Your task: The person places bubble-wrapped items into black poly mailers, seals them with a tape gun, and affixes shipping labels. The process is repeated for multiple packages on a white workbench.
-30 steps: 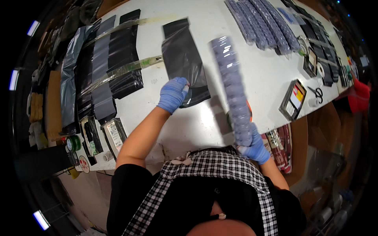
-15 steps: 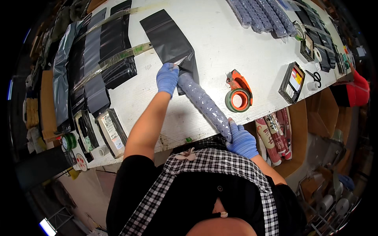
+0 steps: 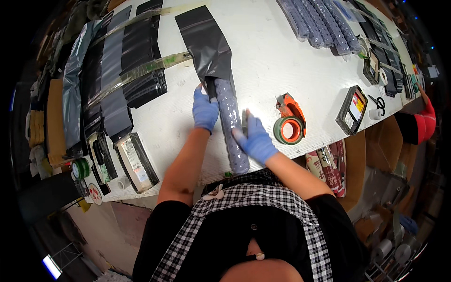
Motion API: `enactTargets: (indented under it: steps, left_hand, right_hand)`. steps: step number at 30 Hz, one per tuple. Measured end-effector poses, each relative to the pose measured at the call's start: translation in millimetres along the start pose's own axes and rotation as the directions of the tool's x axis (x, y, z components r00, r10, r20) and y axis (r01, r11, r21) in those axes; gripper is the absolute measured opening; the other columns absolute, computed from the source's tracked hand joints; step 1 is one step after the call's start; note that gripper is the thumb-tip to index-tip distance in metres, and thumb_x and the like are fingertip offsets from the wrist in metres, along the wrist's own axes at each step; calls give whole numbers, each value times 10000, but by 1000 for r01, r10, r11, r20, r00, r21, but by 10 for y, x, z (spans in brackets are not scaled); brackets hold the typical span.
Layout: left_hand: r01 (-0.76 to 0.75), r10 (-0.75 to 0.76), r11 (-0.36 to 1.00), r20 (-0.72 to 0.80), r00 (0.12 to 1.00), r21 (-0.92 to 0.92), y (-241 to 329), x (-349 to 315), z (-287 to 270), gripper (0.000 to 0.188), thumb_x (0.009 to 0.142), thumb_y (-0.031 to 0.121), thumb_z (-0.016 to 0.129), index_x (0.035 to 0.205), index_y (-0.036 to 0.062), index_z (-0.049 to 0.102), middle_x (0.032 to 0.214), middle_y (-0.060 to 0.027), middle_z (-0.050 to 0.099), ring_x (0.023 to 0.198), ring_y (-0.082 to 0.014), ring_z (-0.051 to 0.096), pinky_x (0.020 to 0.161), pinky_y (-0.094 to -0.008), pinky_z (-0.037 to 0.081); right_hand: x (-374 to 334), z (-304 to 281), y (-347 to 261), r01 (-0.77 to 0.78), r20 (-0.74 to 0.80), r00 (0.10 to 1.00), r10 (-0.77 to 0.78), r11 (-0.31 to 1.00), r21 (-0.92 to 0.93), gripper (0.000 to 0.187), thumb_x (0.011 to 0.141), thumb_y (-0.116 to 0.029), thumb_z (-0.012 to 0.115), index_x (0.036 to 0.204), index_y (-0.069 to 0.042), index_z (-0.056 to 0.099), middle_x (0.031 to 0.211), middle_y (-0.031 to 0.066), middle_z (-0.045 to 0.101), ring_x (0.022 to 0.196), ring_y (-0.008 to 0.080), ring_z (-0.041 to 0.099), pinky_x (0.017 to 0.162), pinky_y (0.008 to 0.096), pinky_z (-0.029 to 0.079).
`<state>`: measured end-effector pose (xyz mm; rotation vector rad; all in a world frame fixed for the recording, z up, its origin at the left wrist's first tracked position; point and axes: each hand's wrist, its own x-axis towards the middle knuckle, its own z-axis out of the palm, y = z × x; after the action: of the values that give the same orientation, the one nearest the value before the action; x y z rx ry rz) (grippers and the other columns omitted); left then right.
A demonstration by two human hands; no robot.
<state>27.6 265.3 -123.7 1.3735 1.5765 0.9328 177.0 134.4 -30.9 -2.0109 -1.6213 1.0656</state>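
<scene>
A long bubble-wrapped roll (image 3: 231, 126) lies on the white table (image 3: 272, 61), its far end inside the mouth of a dark grey plastic bag (image 3: 206, 44). My left hand (image 3: 204, 110), in a blue glove, holds the bag's open edge beside the roll. My right hand (image 3: 253, 138), also gloved blue, presses against the roll's right side near the middle. The roll's near end reaches the table's front edge.
An orange tape dispenser (image 3: 290, 123) sits right of my right hand. More wrapped rolls (image 3: 319, 21) lie at the back right. Stacks of dark bags (image 3: 122, 70) fill the left side. Small boxes (image 3: 353, 109) and scissors (image 3: 377, 102) are at the right.
The roll came down from the air onto the table and its far end slid into the bag. My right hand moved from the roll's near end up to its middle.
</scene>
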Motion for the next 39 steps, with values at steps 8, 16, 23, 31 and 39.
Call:
enactTargets:
  steps: [8, 16, 23, 31, 39]
  left_hand:
    - [-188, 176, 976, 108, 978, 108, -369, -170, -119, 759, 783, 35, 669, 1434, -78, 294, 733, -20, 591, 621, -134, 565, 691, -273, 502]
    - [215, -209, 907, 56, 976, -361, 71, -449, -139, 702, 855, -142, 532, 1477, 48, 269, 782, -5, 453, 596, -88, 485, 530, -228, 446]
    - [-33, -33, 986, 382, 923, 164, -193, -817, -441, 647, 836, -51, 615, 1414, -10, 325, 954, -27, 532, 794, -120, 530, 706, -262, 502]
    - [16, -65, 966, 184, 981, 257, 502, -1153, 119, 1033, 734, 149, 807, 1505, -52, 149, 1397, -231, 429, 1235, -288, 498, 1037, -324, 413]
    - [121, -65, 961, 224, 972, -249, 862, -317, -135, 529, 785, 185, 750, 1238, 46, 514, 1101, -89, 585, 911, -176, 592, 742, -311, 536]
  right_hand:
    - [962, 81, 80, -46, -232, 972, 36, 998, -37, 259, 911, -244, 467, 941, -29, 610, 946, 243, 661, 936, 406, 637, 832, 470, 509]
    - [857, -127, -51, 17, -140, 990, 17, 972, 234, 441, 876, -340, 639, 1142, 4, 568, 992, 244, 677, 966, 396, 661, 860, 429, 518]
    - [160, -501, 273, 139, 316, 944, -93, 982, -125, 265, 872, -203, 577, 1047, -27, 671, 989, 229, 688, 935, 368, 679, 850, 437, 523]
    - [-530, -2580, 1810, -382, -535, 825, 181, 876, -293, 218, 846, -320, 657, 902, -115, 710, 896, 141, 690, 853, 302, 666, 804, 406, 530]
    - [-325, -2918, 2976, -367, -204, 930, 305, 778, -510, 318, 763, -290, 739, 1029, -119, 707, 992, 155, 686, 935, 337, 663, 821, 429, 537]
